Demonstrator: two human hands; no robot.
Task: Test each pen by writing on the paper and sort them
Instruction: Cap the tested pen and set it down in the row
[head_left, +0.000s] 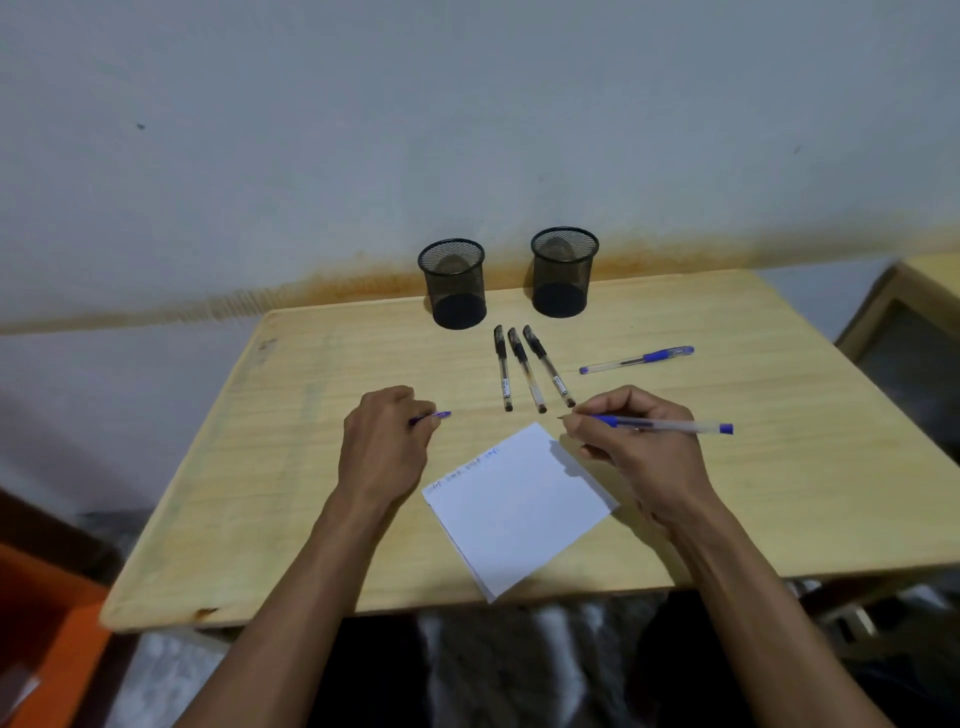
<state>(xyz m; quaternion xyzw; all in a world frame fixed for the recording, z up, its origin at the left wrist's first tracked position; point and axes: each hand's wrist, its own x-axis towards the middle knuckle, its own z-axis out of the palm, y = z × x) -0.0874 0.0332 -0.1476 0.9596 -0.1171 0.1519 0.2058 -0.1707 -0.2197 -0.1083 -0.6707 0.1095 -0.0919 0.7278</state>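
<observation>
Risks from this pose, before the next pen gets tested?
1. The left hand pinches the blue cap; it could get mislaid before recapping.
2. The right hand holds the uncapped blue pen off the paper; the tip may mark the table.
3. Both mesh cups look identical, so mis-sorting is likely.

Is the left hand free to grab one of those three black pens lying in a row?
Probably not yet: the left hand already pinches a small blue pen cap. Nothing blocks the three black pens themselves.
</observation>
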